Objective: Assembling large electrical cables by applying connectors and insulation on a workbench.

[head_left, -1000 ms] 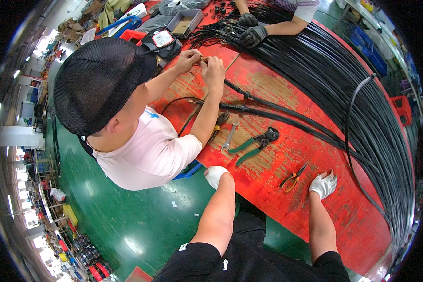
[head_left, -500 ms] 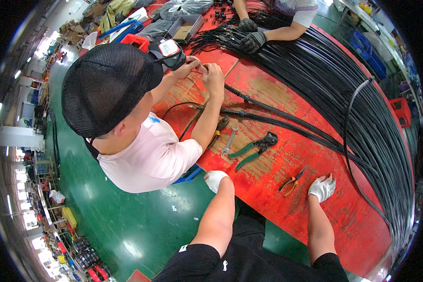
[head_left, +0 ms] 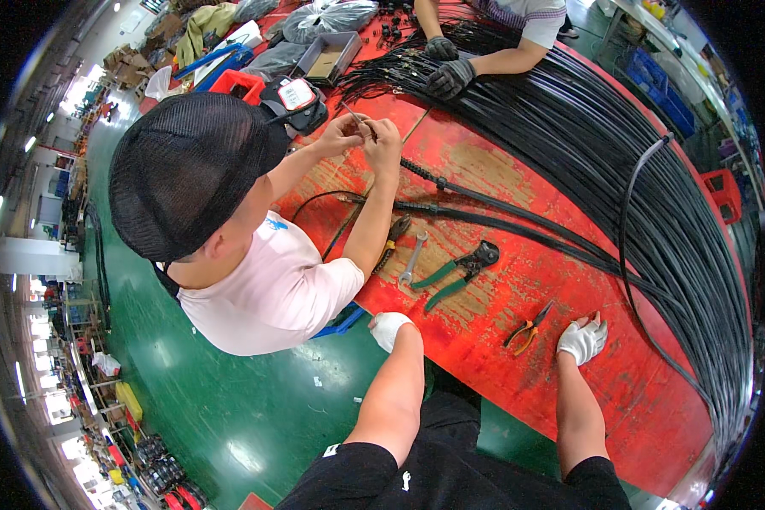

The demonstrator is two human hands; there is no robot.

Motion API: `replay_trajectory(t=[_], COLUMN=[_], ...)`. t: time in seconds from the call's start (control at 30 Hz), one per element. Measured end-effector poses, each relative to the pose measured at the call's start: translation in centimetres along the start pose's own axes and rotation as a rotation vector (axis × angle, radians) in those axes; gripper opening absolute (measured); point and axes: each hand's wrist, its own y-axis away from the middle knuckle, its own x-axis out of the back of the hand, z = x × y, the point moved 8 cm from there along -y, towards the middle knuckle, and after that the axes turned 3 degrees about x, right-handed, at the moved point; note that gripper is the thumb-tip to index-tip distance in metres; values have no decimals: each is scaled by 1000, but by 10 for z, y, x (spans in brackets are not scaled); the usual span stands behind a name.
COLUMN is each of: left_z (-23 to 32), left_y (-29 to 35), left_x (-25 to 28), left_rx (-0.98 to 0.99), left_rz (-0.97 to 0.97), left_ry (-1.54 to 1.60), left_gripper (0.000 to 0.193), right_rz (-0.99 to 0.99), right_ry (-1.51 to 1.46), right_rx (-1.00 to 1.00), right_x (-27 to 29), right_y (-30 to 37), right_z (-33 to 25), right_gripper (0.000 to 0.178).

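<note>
My right hand [head_left: 583, 340], in a white glove with bare fingertips, rests on the worn red table, fingers laid on its surface with nothing in them. Just left of it lie pliers [head_left: 529, 330] with orange-and-black handles. At the table's near edge hangs my left hand [head_left: 389, 330], also white-gloved; its fingers are mostly hidden. Farther up lie green-handled cutters [head_left: 459, 274] and a metal wrench [head_left: 414, 258]. Another pair of pliers [head_left: 393, 241] is by a co-worker's forearm. That co-worker, in a black mesh cap [head_left: 191, 174], pinches a thin wire or cable end in both bare hands [head_left: 361, 136].
A thick bundle of black cables [head_left: 603, 161] curves along the table's far and right sides. At the far side, dark-gloved hands [head_left: 450, 76] of another person rest on it. A grey tray [head_left: 330, 58], a red bin [head_left: 236, 85] and a dark device [head_left: 293, 102] stand at the back left.
The capped co-worker's hands have shifted slightly, and the thin piece between them now points upward. The far person's gloved hands moved a little left. My hands have stayed put.
</note>
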Motion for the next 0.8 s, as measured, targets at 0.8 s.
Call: replay_trajectory(t=[0.8], left_z=[-11], left_y=[-22], left_x=[-43], left_rx=[-76], left_rz=[16], left_ry=[-87], left_gripper=[33], right_rz=[-21], right_ry=[-21], right_rx=[-3], right_x=[3], right_y=[0], right_z=[-6], right_gripper=[37])
